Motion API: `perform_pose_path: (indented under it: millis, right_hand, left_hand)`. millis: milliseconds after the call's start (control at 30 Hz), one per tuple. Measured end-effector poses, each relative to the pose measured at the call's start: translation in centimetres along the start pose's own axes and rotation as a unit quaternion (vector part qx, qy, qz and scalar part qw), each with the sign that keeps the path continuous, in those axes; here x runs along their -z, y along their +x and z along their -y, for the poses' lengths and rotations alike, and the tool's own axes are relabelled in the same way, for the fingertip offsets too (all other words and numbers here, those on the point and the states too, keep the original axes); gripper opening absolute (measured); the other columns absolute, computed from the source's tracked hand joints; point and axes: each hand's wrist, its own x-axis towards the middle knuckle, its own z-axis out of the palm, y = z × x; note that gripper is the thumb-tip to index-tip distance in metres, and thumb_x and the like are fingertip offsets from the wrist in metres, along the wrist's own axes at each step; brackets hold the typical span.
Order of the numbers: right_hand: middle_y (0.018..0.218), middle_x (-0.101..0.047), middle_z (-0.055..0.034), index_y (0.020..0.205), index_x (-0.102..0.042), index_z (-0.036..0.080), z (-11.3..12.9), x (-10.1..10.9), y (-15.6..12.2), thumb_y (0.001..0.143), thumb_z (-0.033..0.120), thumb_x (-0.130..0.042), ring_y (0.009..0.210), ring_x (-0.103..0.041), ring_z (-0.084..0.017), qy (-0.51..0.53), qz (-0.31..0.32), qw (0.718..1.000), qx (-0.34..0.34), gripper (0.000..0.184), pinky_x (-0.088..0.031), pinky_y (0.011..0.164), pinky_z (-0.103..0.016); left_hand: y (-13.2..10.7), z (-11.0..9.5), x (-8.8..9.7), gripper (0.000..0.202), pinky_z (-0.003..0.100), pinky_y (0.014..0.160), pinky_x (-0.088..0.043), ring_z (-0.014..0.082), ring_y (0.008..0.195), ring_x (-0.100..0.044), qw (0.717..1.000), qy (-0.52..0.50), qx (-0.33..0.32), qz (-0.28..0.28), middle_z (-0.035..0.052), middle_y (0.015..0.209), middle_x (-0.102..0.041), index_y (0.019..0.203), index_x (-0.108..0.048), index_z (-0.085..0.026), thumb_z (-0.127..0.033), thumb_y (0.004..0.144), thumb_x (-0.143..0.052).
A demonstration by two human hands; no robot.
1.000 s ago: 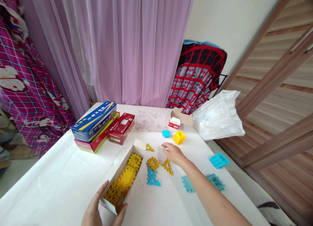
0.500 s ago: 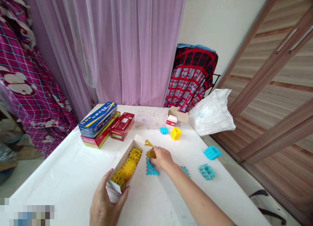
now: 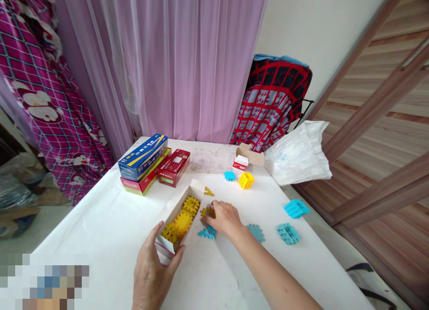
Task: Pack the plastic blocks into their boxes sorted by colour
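A long white box point(image 3: 167, 248) lies on the white table point(image 3: 100, 225), filled with yellow interlocking plastic pieces point(image 3: 182, 218). My left hand point(image 3: 152, 269) grips the box's near end. My right hand point(image 3: 224, 218) rests just right of the box, fingers closed on a yellow piece point(image 3: 207, 211) at the box's edge. A blue piece point(image 3: 207, 232) lies under that hand. A small yellow piece point(image 3: 208, 192) sits beyond it.
Blue pieces point(image 3: 288, 233) lie to the right, one point(image 3: 296, 208) near the table edge, with a yellow cube point(image 3: 246, 180) and a blue piece point(image 3: 229, 176) further back. Stacked boxes point(image 3: 145, 164), a small open carton point(image 3: 244, 157) and a white bag point(image 3: 298, 155) stand at the back.
My right hand came back from the far pieces to the box side and closed on a yellow piece. My left hand kept hold of the box; the view shifted.
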Motion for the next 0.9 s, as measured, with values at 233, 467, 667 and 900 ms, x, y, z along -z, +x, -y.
perform_pose_path:
  millis: [233, 467, 667, 900]
  right_hand:
    - [0.105, -0.072, -0.0158, 0.107, -0.067, 0.015, 1.4, 0.2, 0.3, 0.074, 0.031, -0.064, 0.098, -0.068, -0.029, -0.031, 0.031, 0.999, -0.018, 0.037, -0.047, 0.079, -0.034]
    - [0.116, -0.070, -0.0083, 0.125, -0.060, 0.021, 0.0, 5.7, -1.9, 0.085, 0.040, -0.055, 0.104, -0.065, -0.023, 0.076, -0.048, 0.996, 0.022, 0.044, -0.044, 0.085, -0.031]
    - [0.103, -0.071, -0.0116, 0.105, -0.067, 0.018, 5.2, 6.9, -1.8, 0.082, 0.042, -0.061, 0.104, -0.059, -0.028, 0.015, -0.047, 0.984, 0.172, 0.034, -0.039, 0.088, -0.038]
    - [0.112, -0.068, -0.0064, 0.104, -0.071, 0.023, 5.2, 5.5, -1.2, 0.090, 0.030, -0.056, 0.109, -0.052, -0.023, 0.030, -0.030, 0.976, 0.213, 0.022, -0.034, 0.090, -0.036]
  left_hand:
    - [0.0, 0.0, 0.1, 0.075, 0.041, 0.091, -0.055, 0.0275, 0.110, -0.065, 1.000, -0.004, -0.012, -0.005, 0.0137, 0.128, -0.063, 0.141, -0.037, -0.020, -0.051, 0.079, -0.065]
    - [-0.1, -0.3, 0.1, 0.073, 0.040, 0.090, -0.055, 0.0268, 0.109, -0.066, 1.000, -0.016, -0.009, -0.005, 0.0134, 0.127, -0.064, 0.139, -0.039, -0.019, -0.051, 0.079, -0.065]
    - [-0.1, -0.1, 0.0, 0.075, 0.041, 0.090, -0.055, 0.0269, 0.109, -0.066, 1.000, -0.022, -0.003, 0.006, 0.0136, 0.127, -0.063, 0.140, -0.038, -0.020, -0.049, 0.077, -0.068]
    - [-0.1, -0.3, 0.2, 0.073, 0.041, 0.092, -0.054, 0.0273, 0.110, -0.065, 1.000, -0.021, -0.014, 0.000, 0.0147, 0.126, -0.063, 0.140, -0.038, -0.019, -0.048, 0.079, -0.067]
